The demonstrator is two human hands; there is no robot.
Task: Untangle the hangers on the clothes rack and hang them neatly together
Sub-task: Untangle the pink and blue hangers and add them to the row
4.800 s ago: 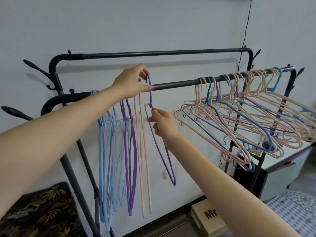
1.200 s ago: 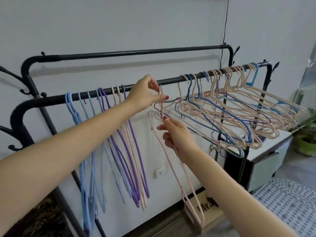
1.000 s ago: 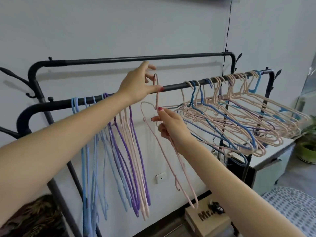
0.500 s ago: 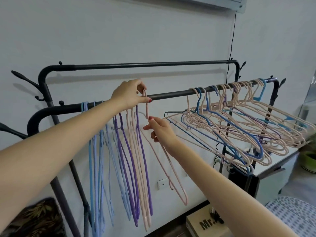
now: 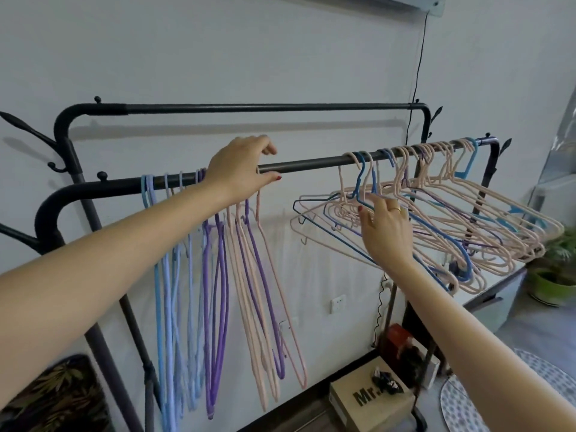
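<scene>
A black clothes rack's front rail [image 5: 311, 165] carries two groups of hangers. On the left, light blue [image 5: 165, 291], purple [image 5: 218, 275] and pink hangers [image 5: 249, 291] hang straight down, close together. The rightmost pink hanger [image 5: 274, 275] hangs with its hook just under my left hand [image 5: 243, 169], whose fingers arch over the rail and thumb lies below it. On the right, a tangled bunch of pink, blue and purple hangers [image 5: 452, 219] sticks out sideways. My right hand [image 5: 383, 222] is at the bunch's left end, fingers spread and touching the hanger necks.
A higher back rail [image 5: 265, 108] runs close to the white wall. Under the rack sit a cardboard box [image 5: 367, 400] and a red item. A white cabinet [image 5: 486, 294] and a potted plant [image 5: 551, 285] stand at right. A patterned cushion [image 5: 53, 397] lies lower left.
The pink hanger taken from the bunch now hangs on the rail beside the neat group. My right hand has let go of it and moved right to the tangled bunch.
</scene>
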